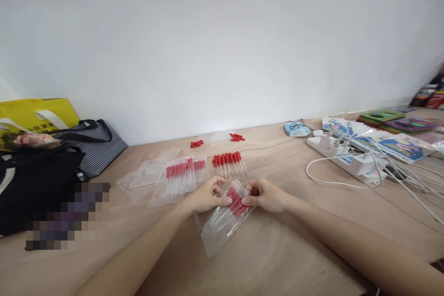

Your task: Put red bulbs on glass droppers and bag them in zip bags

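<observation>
Between both hands is a clear zip bag point(222, 229) holding several droppers with red bulbs point(237, 203) and clear stems, the stems slanting down to the left. My left hand point(211, 193) pinches the bag's upper left edge between thumb and fingers. My right hand point(262, 195) grips its upper right edge, near the red bulbs. Just beyond the hands, a row of loose red-bulbed droppers point(229, 163) lies side by side. To their left is another filled bag of droppers point(180, 178), on top of flat clear bags point(138, 180).
Loose red bulbs point(196, 144) and clear stems point(222, 138) lie near the wall. At right are a power strip point(347, 159) with white cables, a blue mask point(296, 129) and printed cards point(404, 145). A yellow bag point(58, 111) and a black bag point(38, 185) stand at left.
</observation>
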Available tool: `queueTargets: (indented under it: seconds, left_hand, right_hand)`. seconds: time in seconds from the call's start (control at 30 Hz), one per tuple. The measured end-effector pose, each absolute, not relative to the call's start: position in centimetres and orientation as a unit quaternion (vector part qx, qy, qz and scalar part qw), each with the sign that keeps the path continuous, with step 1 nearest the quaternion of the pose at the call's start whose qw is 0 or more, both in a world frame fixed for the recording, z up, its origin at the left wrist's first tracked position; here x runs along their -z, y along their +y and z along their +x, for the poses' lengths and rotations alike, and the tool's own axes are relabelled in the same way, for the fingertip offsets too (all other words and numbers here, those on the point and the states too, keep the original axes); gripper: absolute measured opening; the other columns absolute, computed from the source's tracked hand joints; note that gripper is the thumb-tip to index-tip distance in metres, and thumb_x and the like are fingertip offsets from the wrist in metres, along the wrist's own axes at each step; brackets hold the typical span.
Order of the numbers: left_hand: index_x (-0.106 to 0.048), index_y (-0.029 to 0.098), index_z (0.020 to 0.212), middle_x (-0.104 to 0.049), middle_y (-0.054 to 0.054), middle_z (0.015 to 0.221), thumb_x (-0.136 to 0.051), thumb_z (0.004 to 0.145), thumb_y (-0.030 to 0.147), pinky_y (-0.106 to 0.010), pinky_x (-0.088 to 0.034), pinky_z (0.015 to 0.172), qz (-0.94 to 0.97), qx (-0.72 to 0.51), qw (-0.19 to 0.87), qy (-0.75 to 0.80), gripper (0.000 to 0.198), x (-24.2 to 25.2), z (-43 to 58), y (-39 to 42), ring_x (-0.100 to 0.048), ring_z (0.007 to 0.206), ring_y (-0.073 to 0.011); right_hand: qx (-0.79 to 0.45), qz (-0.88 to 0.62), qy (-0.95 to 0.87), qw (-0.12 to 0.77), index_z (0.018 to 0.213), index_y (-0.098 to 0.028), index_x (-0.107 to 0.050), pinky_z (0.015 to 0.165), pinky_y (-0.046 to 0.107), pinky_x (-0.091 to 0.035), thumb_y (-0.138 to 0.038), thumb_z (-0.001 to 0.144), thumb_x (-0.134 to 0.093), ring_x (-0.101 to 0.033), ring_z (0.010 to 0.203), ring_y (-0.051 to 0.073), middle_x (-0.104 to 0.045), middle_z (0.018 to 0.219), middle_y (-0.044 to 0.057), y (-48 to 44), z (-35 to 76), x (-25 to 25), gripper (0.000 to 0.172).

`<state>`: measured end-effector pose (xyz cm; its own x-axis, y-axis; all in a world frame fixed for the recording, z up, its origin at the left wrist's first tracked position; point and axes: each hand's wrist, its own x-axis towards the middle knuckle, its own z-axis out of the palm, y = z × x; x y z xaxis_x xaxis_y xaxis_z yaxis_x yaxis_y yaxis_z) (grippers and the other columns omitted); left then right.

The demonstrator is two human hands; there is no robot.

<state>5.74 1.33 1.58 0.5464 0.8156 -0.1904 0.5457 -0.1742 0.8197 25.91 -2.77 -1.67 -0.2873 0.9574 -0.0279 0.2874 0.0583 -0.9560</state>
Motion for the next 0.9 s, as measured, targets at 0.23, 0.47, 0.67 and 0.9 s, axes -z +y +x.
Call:
queueTargets:
  seconds: [0.23,0.47,0.67,0.9]
  left_hand:
    - [-0.051,0.016,0.083,-0.059,0.000,0.082,-0.075,0.054,0.032,-0.030,-0.042,0.074,0.663,-0.186,0.606,0.397,0.041,-2.3,4.8,0.0,-0.057,0.082,-0.0172]
    - [-0.051,0.017,0.088,-0.061,0.001,0.077,-0.075,0.055,0.027,-0.029,-0.047,0.069,0.583,-0.342,0.574,0.462,0.042,-1.9,1.3,-1.1,-0.060,0.072,-0.0156]
    - [-0.056,0.015,0.072,-0.061,0.002,0.064,-0.079,0.048,0.031,-0.024,-0.046,0.058,0.560,-0.414,0.500,0.515,0.036,-4.5,-4.5,3.6,-0.058,0.060,-0.0130]
    - [-0.055,0.012,0.077,-0.057,0.006,0.062,-0.078,0.049,0.036,-0.019,-0.043,0.059,0.601,-0.370,0.371,0.604,0.044,-4.4,-6.8,6.8,-0.056,0.066,-0.0125]
  right_hand:
    - [-0.458,-0.413,-0.676,0.404,0.064,-0.017,-0.050,0.050,0.020,-0.037,-0.030,0.065,-0.063,-0.046,0.053,0.008,-0.052,0.059,-0.003,-1.9,23.3,0.1,0.019]
    - [-0.318,-0.429,-0.676,0.508,0.079,-0.019,-0.050,0.068,0.027,-0.044,-0.026,0.069,-0.059,-0.054,0.072,0.013,-0.058,0.077,0.002,-1.5,21.6,0.3,0.015]
    - [-0.282,-0.508,-0.656,0.481,0.083,-0.018,-0.051,0.056,0.025,-0.042,-0.026,0.073,-0.054,-0.050,0.061,0.011,-0.056,0.071,0.002,-1.8,25.0,3.3,0.014]
    - [-0.236,-0.533,-0.688,0.432,0.084,-0.018,-0.053,0.051,0.023,-0.039,-0.021,0.072,-0.053,-0.045,0.052,0.010,-0.050,0.060,-0.001,-2.8,25.6,3.1,0.013]
